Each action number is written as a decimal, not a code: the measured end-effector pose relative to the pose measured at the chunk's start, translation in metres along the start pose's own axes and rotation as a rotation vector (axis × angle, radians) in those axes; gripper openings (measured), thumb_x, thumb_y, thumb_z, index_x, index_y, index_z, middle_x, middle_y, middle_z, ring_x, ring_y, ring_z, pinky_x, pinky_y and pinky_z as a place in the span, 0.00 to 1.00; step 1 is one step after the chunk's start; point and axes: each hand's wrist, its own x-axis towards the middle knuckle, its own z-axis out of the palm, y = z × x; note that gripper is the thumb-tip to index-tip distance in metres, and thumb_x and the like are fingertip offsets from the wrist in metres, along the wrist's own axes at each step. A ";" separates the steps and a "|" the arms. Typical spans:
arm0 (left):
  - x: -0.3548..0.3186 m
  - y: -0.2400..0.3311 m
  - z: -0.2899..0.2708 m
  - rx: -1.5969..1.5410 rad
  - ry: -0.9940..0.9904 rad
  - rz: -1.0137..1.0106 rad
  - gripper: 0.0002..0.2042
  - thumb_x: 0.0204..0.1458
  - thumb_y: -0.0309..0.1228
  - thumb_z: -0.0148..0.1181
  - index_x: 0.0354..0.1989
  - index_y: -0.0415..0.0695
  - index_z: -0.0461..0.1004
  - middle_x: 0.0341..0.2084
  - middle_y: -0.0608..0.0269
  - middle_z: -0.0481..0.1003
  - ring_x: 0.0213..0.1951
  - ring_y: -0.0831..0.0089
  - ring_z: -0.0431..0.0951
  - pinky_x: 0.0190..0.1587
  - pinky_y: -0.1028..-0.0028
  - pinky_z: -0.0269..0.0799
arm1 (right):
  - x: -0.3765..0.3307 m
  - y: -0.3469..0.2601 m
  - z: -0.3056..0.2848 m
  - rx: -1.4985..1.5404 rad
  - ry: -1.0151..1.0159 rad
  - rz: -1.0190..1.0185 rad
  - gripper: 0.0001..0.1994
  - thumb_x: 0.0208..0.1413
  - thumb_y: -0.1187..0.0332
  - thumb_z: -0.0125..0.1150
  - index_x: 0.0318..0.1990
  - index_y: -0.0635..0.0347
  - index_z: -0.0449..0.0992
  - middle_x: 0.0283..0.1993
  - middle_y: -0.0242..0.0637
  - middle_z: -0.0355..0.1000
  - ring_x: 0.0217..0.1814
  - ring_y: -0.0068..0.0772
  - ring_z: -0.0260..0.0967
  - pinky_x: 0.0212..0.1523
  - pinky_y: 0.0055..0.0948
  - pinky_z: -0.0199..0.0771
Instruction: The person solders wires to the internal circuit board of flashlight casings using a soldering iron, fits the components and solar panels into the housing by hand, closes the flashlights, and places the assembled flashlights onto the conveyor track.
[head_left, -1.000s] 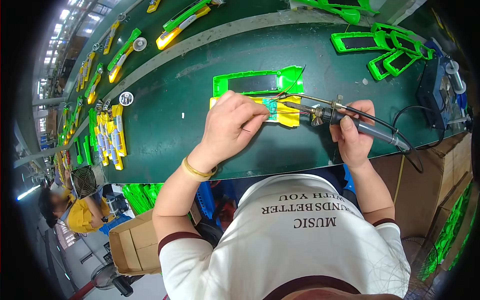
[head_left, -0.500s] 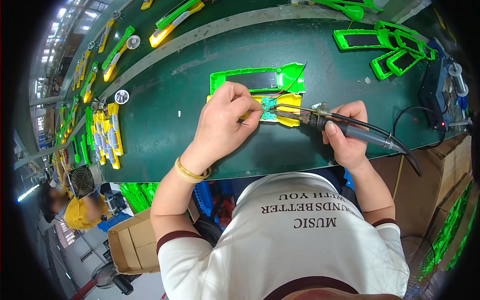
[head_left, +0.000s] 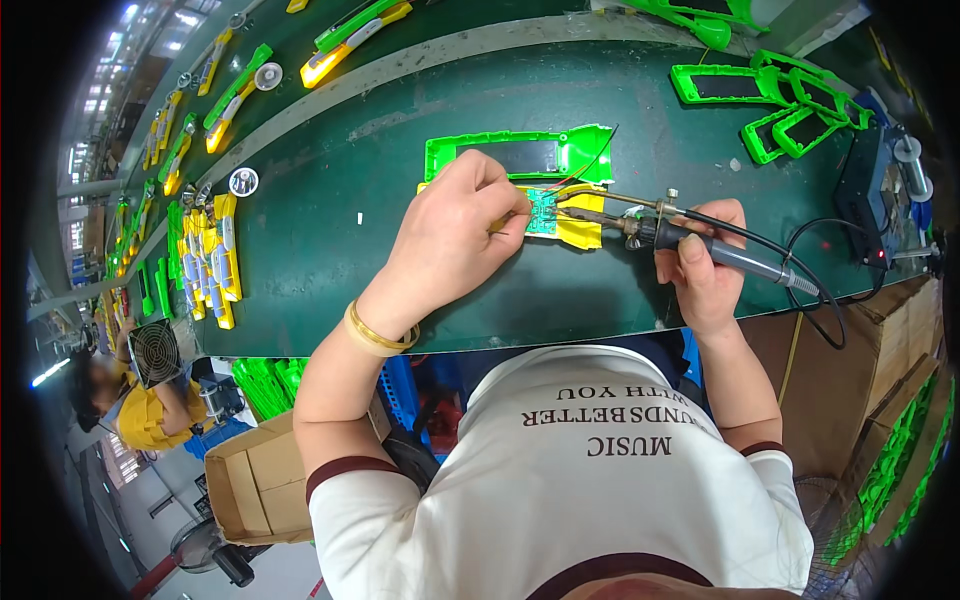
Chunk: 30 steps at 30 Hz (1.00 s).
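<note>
The small green circuit board (head_left: 542, 212) lay in a yellow shell (head_left: 580, 235) on the counter (head_left: 320, 270), directly before the person, probably for a clear view from above. The left hand (head_left: 455, 225) leaned over the shell's left part, thumb and forefinger pressed together beside the board, likely for fine control; whether a wire lay between them, the fingers hid. The right hand (head_left: 712, 285) wrapped the soldering iron (head_left: 750, 259) well behind its hot end, with the metal tip pointed left at the board. A green shell (head_left: 588, 152) sat just beyond the yellow one, apparently because red and black wires (head_left: 596, 161) ran between them, leaving little slack for spacing.
</note>
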 end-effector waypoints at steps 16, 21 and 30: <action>-0.021 0.018 -0.047 -0.090 -0.153 -0.383 0.07 0.38 0.28 0.64 0.25 0.43 0.72 0.13 0.64 0.65 0.15 0.68 0.66 0.20 0.72 0.65 | -0.001 0.000 -0.007 -0.013 0.044 -0.037 0.14 0.51 0.68 0.57 0.36 0.60 0.57 0.29 0.35 0.61 0.18 0.21 0.59 0.18 0.19 0.62; -0.019 0.000 -0.021 -0.121 -0.057 -0.035 0.08 0.40 0.21 0.60 0.31 0.44 0.75 0.25 0.64 0.70 0.31 0.68 0.70 0.34 0.72 0.66 | -0.003 -0.001 -0.005 -0.003 0.030 -0.036 0.14 0.51 0.69 0.57 0.36 0.61 0.57 0.28 0.35 0.61 0.18 0.20 0.58 0.18 0.19 0.62; -0.010 -0.010 -0.004 0.033 0.048 0.302 0.09 0.35 0.21 0.61 0.28 0.44 0.75 0.22 0.64 0.70 0.27 0.67 0.71 0.27 0.71 0.68 | -0.004 0.001 -0.005 -0.056 0.003 -0.016 0.12 0.51 0.71 0.56 0.35 0.61 0.56 0.25 0.36 0.63 0.18 0.18 0.59 0.18 0.17 0.61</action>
